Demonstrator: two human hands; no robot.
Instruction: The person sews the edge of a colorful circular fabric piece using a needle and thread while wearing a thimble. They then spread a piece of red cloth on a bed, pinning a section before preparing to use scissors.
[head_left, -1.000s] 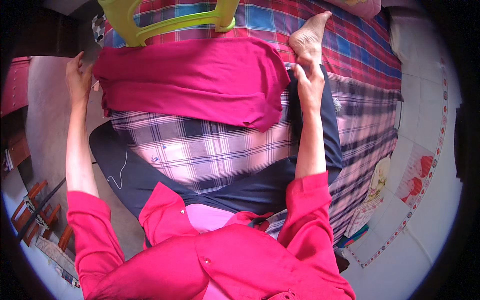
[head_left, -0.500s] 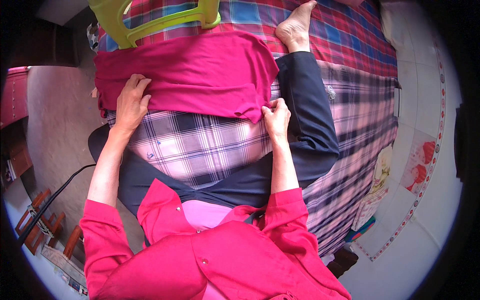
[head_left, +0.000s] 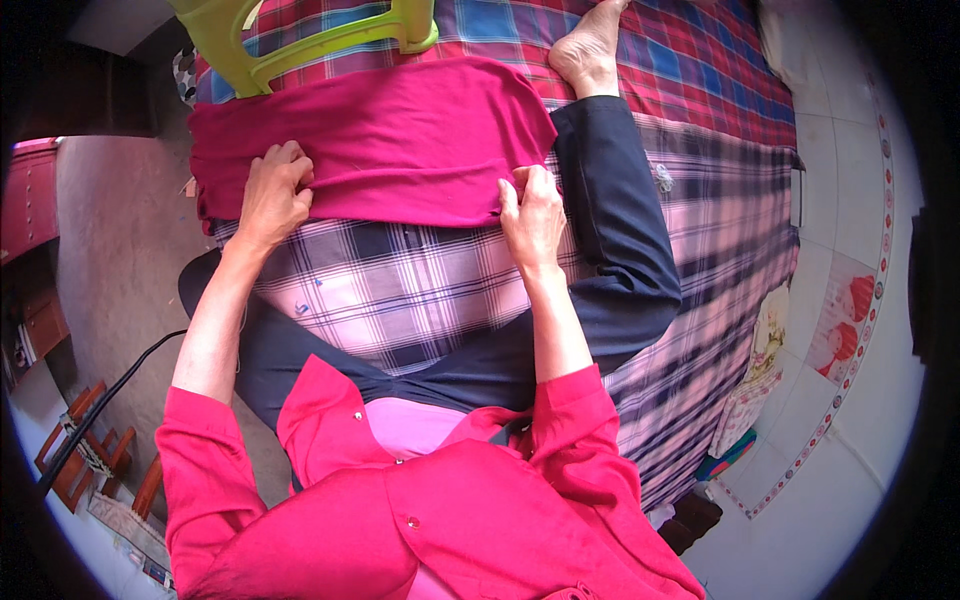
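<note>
A magenta cloth garment [head_left: 380, 130] lies folded into a long band across the bed in front of me. My left hand [head_left: 275, 195] rests on its lower left part, fingers curled against the fabric and thumb near the lower edge. At the lower right corner is my right hand [head_left: 533, 215], its bent fingers and thumb closed at the garment's edge. The fingertips are partly hidden. A crease runs along the garment near its lower edge.
A green plastic stool [head_left: 330, 45] lies beyond the garment. Plaid cloth [head_left: 400, 290] covers the bed between my dark-trousered legs [head_left: 620, 200]. A tiled wall [head_left: 830, 250] stands to the right. Bare floor [head_left: 120, 250] and a black cable [head_left: 120, 385] are at left.
My right hand has moved up and slightly left, and the garment's hanging lower right corner has been brought up into line. My left hand has shifted slightly right, its fingers more curled.
</note>
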